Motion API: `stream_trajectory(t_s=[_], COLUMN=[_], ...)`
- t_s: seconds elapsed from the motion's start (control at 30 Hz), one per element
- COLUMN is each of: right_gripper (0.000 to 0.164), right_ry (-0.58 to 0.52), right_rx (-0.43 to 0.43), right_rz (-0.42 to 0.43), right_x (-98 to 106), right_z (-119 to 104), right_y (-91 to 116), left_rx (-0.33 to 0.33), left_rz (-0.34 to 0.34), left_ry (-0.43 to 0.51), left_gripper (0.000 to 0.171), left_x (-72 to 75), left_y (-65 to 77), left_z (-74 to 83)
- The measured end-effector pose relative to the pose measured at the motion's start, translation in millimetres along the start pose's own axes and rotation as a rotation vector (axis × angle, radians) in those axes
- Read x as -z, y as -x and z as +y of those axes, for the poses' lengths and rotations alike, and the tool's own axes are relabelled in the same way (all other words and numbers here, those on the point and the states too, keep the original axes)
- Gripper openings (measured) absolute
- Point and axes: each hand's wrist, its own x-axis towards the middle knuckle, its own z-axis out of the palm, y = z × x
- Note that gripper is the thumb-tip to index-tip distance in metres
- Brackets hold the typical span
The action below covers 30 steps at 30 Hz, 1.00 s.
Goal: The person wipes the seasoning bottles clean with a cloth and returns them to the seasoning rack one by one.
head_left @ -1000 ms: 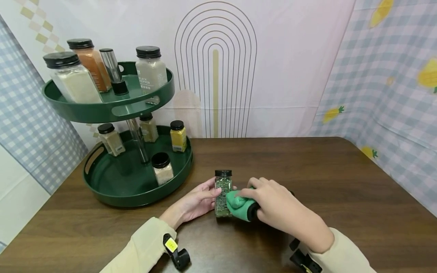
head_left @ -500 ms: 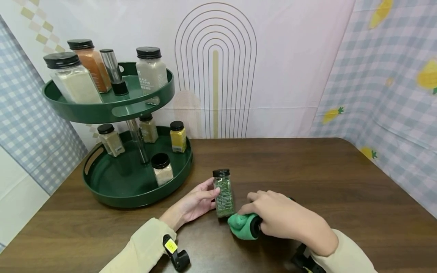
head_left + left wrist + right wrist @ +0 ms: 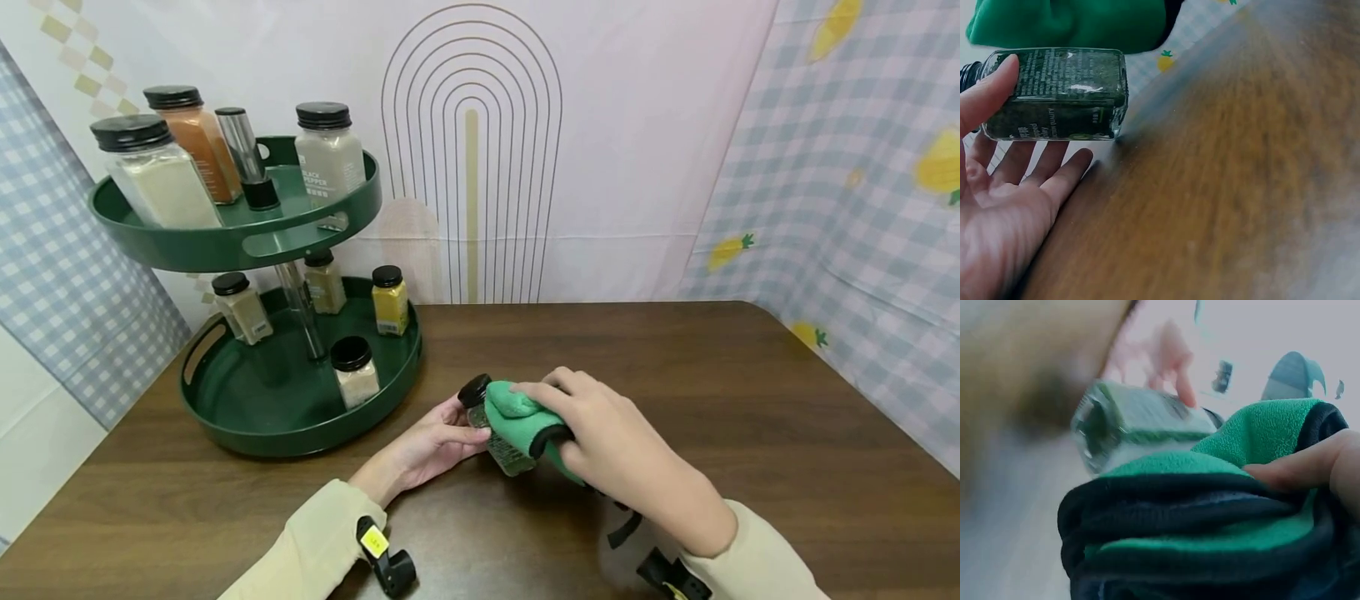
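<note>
My left hand (image 3: pixel 438 439) grips a glass spice jar (image 3: pixel 1060 94) of green dried herbs near its black lid, thumb on the printed side and fingers around the back. The jar leans in the head view, its lid toward the upper left. In my right hand (image 3: pixel 596 421) is a folded green cloth (image 3: pixel 1260 434) with black edging, pinched under the thumb in the right wrist view. From the head, the cloth covers the jar's upper right side; whether it touches the glass there is hard to tell.
A two-tier green turntable rack (image 3: pixel 300 437) stands at the left. Large spice jars (image 3: pixel 330 162) and a steel cylinder with a black base (image 3: pixel 247 154) are on top. Below are several small jars (image 3: pixel 356 379). The brown table (image 3: pixel 712 375) extends rightward to patterned fabric.
The jar went from upright to leaning, its base swinging right. My right hand with the cloth dropped to the jar's base, then rose to its upper part.
</note>
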Motion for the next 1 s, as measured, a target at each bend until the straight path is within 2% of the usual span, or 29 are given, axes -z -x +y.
stream_trajectory(t_s=[0.23, 0.53, 0.67, 0.87, 1.0], right_gripper=[0.063, 0.051, 0.05, 0.05, 0.047], right_ry=[0.015, 0.01, 0.017, 0.033, 0.033], right_rx=[-0.008, -0.053, -0.067, -0.109, -0.093], right_rz=[-0.041, -0.161, -0.208, -0.326, -0.356], right_x=[-8, -1, 1, 5, 8], right_z=[-5, -6, -6, -5, -1], right_y=[1, 2, 3, 4, 6], left_rx=[-0.004, 0.024, 0.03, 0.04, 0.022], left_rz=[-0.078, -0.029, -0.025, -0.021, -0.01], left_ry=[-0.017, -0.021, -0.023, -0.012, 0.006], left_gripper=[0.065, 0.063, 0.062, 0.063, 0.065], left_x=[1.6, -0.5, -0.2, -0.3, -0.6], left_y=[-0.5, -1.0, -1.0, -1.3, -1.3], left_z=[1.2, 2.1, 2.2, 2.8, 1.7])
